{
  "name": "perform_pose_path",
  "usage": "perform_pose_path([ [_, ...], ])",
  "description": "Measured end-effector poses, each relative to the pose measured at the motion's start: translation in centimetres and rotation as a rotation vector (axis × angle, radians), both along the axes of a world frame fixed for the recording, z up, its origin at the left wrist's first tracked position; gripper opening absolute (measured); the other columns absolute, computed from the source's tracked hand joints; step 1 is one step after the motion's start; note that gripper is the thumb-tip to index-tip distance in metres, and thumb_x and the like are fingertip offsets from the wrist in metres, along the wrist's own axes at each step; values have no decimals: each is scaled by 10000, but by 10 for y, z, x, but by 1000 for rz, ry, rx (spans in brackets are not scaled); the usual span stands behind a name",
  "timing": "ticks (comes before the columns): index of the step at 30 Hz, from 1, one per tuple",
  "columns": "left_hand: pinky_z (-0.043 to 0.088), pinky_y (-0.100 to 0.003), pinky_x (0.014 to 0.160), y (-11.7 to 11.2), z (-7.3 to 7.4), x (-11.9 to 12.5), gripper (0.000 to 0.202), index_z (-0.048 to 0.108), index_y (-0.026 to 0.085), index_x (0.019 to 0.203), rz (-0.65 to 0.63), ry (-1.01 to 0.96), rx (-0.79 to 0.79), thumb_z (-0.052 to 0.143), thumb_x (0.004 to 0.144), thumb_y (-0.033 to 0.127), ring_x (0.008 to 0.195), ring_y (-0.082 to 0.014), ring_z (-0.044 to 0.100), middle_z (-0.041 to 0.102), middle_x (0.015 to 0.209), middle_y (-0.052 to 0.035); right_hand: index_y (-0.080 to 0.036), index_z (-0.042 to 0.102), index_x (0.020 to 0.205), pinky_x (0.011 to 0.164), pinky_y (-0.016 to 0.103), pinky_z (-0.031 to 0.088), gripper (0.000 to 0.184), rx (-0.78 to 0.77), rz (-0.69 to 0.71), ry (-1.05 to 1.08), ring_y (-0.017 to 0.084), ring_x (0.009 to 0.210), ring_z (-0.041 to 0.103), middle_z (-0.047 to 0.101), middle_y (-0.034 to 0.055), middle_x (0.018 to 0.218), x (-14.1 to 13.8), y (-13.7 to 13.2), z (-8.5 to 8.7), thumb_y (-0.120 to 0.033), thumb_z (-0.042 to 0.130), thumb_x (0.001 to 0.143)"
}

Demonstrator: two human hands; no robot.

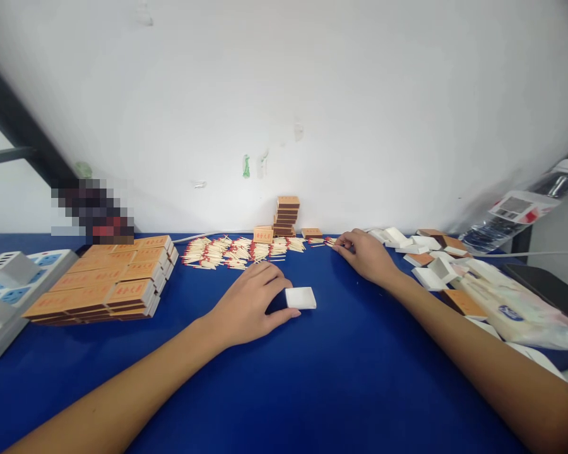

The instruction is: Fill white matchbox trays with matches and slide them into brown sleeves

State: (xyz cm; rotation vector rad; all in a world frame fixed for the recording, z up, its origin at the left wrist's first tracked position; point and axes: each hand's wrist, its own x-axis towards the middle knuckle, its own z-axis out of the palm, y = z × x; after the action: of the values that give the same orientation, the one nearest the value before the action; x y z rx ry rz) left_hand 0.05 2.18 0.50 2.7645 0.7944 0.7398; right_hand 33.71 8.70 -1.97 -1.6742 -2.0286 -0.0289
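Observation:
My left hand (253, 302) rests on the blue tabletop, its thumb and index finger at opposite edges of an empty white matchbox tray (301, 297). Farther off, my right hand (365, 255) has its fingertips closed together at the right end of the matches, over a few red-tipped matches (330, 241); how many are in the pinch is hidden. To the left of that hand, a wide spread of loose matches (239, 252) lies near the wall. Behind it rises a stack of orange matchboxes (286, 215), with a single matchbox (312, 232) beside it.
Rows of stacked matchboxes (118, 277) fill the left side, near a power strip (33, 284). At right are several white trays and orange sleeves (419, 259), a tissue pack (515, 306), a dark phone-like object (546, 293) and a tilted plastic bottle (520, 205). A wall (360, 126) stands behind.

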Motion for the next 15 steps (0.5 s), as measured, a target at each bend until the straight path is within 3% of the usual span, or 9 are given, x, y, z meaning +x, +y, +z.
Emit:
perform_pose_path([
  [8,548,-476,963,-7,20,-6,272,707,177,1151,21,95,36,734,1012,409,1090,-297,639,690,1098,-88,-211,712,892,731,354,449,161,-39,35,49,231,788,612,664,78,893,3,-1,-1,-313,623,978],
  [15,542,-445,954,-6,10,-19,234,703,218,1161,89,3,-76,745,1008,391,1064,-268,664,713,1118,-71,-218,646,825,648,342,410,204,-112,8,77,218,694,588,659,54,785,6,-4,5,-369,647,963],
])
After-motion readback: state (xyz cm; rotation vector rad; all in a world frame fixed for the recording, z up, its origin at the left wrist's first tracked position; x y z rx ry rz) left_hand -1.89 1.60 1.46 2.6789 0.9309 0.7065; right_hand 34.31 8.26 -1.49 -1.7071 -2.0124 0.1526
